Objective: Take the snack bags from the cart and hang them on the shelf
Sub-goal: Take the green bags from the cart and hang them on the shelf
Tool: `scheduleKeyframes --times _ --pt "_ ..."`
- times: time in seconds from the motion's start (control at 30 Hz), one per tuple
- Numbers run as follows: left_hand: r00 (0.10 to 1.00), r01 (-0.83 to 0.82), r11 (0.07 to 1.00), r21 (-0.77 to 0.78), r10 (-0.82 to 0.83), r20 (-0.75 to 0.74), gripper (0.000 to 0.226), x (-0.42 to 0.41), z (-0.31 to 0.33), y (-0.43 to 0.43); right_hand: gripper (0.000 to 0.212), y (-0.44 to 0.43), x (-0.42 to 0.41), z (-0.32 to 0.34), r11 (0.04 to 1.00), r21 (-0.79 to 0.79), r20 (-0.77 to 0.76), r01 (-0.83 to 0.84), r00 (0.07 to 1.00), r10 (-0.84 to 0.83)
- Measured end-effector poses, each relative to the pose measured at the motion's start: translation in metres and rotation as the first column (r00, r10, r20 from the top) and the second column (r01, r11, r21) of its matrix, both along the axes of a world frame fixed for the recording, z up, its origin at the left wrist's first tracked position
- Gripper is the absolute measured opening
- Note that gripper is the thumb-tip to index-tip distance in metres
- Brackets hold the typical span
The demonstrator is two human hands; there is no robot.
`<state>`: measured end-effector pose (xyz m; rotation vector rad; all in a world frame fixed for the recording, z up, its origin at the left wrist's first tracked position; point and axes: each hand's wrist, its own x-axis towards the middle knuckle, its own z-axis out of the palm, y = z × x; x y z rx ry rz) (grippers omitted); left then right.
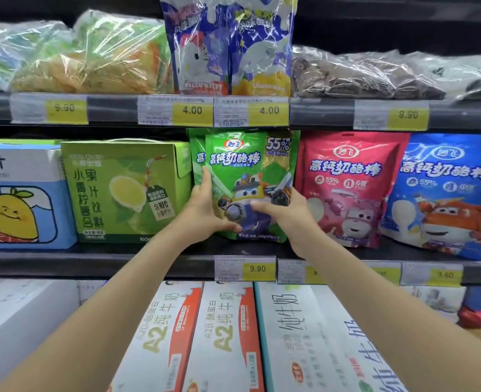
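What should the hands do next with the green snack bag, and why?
Probably nudge the green bag up and back until its top catches the hook, then let go. The left hand and right hand both grip its lower half. Its top sits just under the shelf edge, in front of a second green bag. The hook itself is hidden.

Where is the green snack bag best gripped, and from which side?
Probably by its lower side edges, from the front, as the left hand and right hand hold it: the green snack bag is flat and upright, with a green carton and pink bag close beside it.
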<state>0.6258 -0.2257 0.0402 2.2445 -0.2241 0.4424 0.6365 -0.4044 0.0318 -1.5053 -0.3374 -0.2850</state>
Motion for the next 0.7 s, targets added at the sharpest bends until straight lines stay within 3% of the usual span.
scheduleKeyframes --times 0.1,0.2,0.3,0.4,0.7 --pt "0.997 -0.078 0.997 -0.027 0.078 0.009 0.154 0.005 -0.002 -0.005 0.026 0.005 0.012 0.004 0.996 0.08 0.0 0.032 0.999 -0.032" --pt "0.988 -0.148 0.989 -0.016 0.148 0.044 0.148 -0.001 -0.006 -0.014 0.029 0.006 0.024 0.004 0.996 0.084 -0.043 0.028 0.999 -0.024" --pt "0.974 -0.205 0.979 0.006 0.203 0.101 0.146 -0.01 -0.012 -0.023 0.04 0.001 0.034 0.003 0.998 0.049 -0.12 -0.025 0.992 0.031" --pt "0.957 -0.257 0.966 0.036 0.249 0.148 0.144 -0.017 -0.015 -0.029 0.037 -0.003 0.036 0.007 0.995 0.014 -0.168 -0.101 0.981 0.102" --pt "0.913 -0.366 0.929 0.053 0.347 0.216 0.141 -0.035 -0.021 -0.032 0.03 -0.006 0.025 0.007 0.963 -0.01 -0.147 -0.27 0.953 0.266"
